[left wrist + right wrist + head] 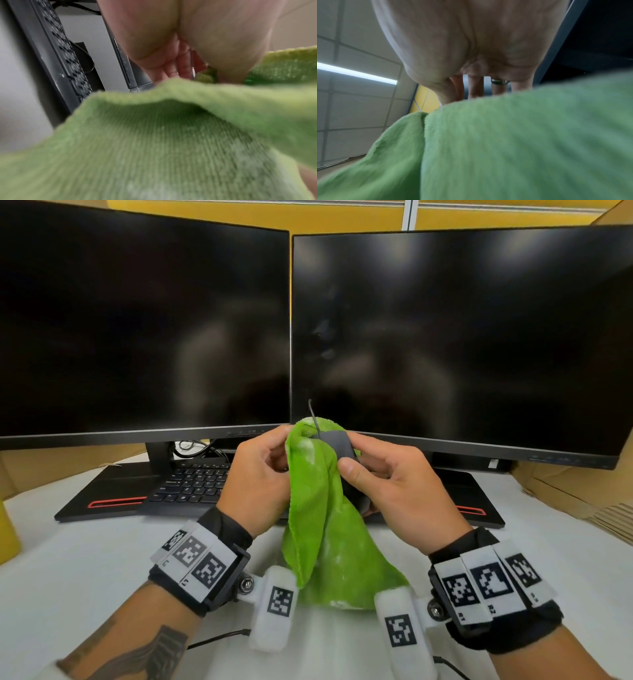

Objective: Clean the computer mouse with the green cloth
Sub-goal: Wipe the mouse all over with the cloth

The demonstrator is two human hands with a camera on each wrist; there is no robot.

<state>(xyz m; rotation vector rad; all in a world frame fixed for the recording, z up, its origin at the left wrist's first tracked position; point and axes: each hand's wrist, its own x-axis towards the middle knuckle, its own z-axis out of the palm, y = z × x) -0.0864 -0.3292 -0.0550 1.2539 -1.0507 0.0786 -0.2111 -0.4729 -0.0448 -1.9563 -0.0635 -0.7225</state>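
Note:
A dark grey wired computer mouse (339,445) is held up in front of the monitors, its cable rising from its front end. My right hand (380,477) grips it, thumb on its near side. The green cloth (322,508) wraps round the mouse's left side and hangs down to the desk. My left hand (263,474) holds the cloth's upper part against the mouse, fingers curled. The green cloth (171,135) fills the lower part of the left wrist view, and the green cloth (505,142) does the same in the right wrist view, hiding the mouse in both.
Two dark monitors (445,337) stand side by side at the back. A black keyboard (191,484) lies under the left one on a black mat with red trim (113,503). The desk top (85,570) is white. Cardboard (575,491) stands at the right.

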